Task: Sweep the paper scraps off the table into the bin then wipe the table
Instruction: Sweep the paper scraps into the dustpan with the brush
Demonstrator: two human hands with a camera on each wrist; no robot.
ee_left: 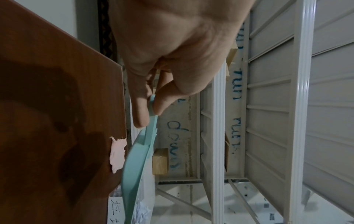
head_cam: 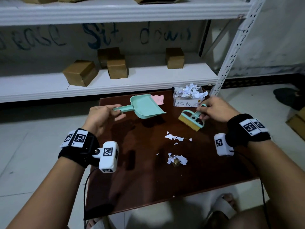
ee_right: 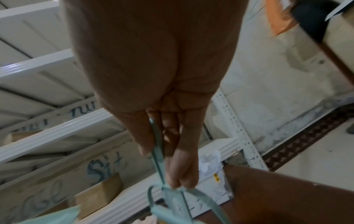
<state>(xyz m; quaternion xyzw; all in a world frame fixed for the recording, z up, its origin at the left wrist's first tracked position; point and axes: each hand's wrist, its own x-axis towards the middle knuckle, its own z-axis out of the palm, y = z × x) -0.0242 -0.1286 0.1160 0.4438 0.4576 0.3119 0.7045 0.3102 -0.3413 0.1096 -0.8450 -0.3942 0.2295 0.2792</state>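
My left hand (head_cam: 118, 112) pinches the handle of a mint-green dustpan (head_cam: 145, 106) and holds it tilted above the far part of the dark brown table (head_cam: 148, 187). The left wrist view shows thumb and fingers (ee_left: 141, 115) clamped on the handle of the dustpan (ee_left: 134, 159). My right hand (head_cam: 202, 111) grips the handle of a matching brush (head_cam: 192, 120), bristles down, just above the table. White paper scraps (head_cam: 176, 138) lie mid-table, with a second small pile (head_cam: 177, 160) nearer me. The clear labelled bin (head_cam: 188, 96), heaped with scraps, stands at the far right corner.
A pink cloth (head_cam: 158, 99) lies at the table's far edge behind the dustpan. A white shelf (head_cam: 115, 85) with several cardboard boxes (head_cam: 80, 72) stands right behind the table. Tiled floor surrounds it, with a box (head_cam: 297, 123) at the right.
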